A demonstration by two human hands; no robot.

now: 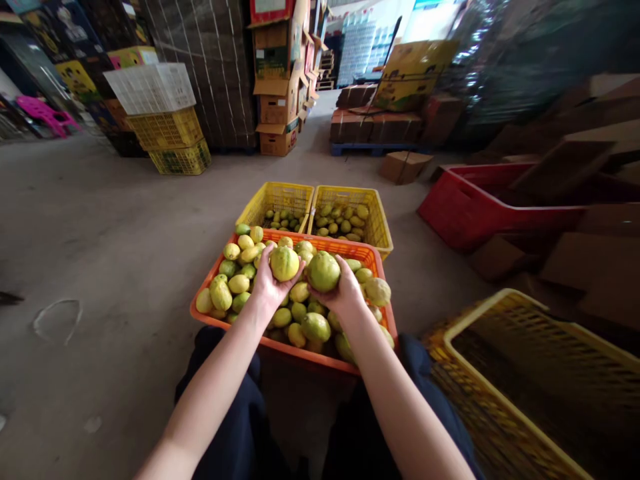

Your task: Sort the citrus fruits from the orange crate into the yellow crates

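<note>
My left hand (270, 283) holds a round yellow-green fruit (285, 264), its fingers curved around the near side. Close beside it, my right hand (346, 290) grips a rounder, greener fruit (323, 272). Both hands are above an orange crate (370, 252) heaped with yellow and green fruits (239, 284), and my forearms cover part of the pile. Just beyond the orange crate are two yellow crates side by side, the left one (255, 203) with small greenish fruits low inside, the right one (383, 223) with yellowish fruits.
Near right stands a large yellow crate (505, 373); behind it are a red crate (450, 207) and cardboard pieces (600, 267). Stacked crates (167, 127) stand far left. Cardboard boxes (275, 110) and a loaded blue pallet (357, 148) are at the back.
</note>
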